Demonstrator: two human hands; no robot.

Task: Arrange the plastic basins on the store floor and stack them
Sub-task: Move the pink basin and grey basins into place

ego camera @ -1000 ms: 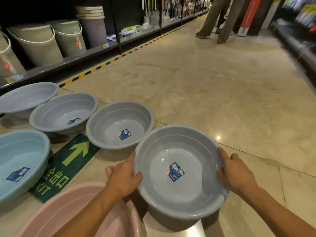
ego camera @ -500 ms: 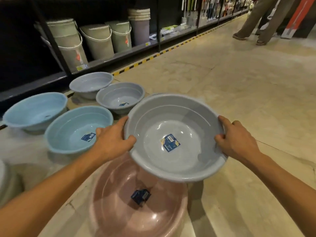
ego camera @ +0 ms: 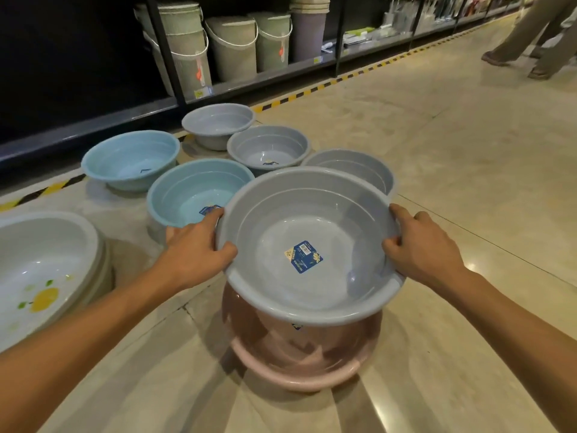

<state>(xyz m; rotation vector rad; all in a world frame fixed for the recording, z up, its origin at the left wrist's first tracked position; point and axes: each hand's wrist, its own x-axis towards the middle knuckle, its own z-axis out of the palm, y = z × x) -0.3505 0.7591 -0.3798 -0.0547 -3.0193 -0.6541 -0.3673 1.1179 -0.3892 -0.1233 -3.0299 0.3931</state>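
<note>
At the far left a white basin (ego camera: 46,260) with a yellow fruit print sits on the tiled floor (ego camera: 468,170). Next come two light blue basins, one (ego camera: 131,157) near the dark shelf base and one (ego camera: 196,189) closer in, its blue label partly hidden by the left hand (ego camera: 195,254). That hand is clamped on the left rim of a grey basin (ego camera: 307,245), thumb inside the rim and fingers (ego camera: 175,232) under it. The grey basin is held level above a pink basin (ego camera: 299,351) that rests on the floor directly beneath; I cannot tell whether the two touch. A blue label (ego camera: 303,257) lies on the grey basin's bottom. Behind it stand three more grey basins: one (ego camera: 218,121) by the yellow-black floor stripe, one (ego camera: 268,148) just beside it, one (ego camera: 352,170) partly covered by the held basin. The right hand (ego camera: 421,248) clasps the right rim. On the shelf behind, pale lidded buckets (ego camera: 232,45) stand in a row. At far right, someone's legs (ego camera: 527,35) are seen.
</note>
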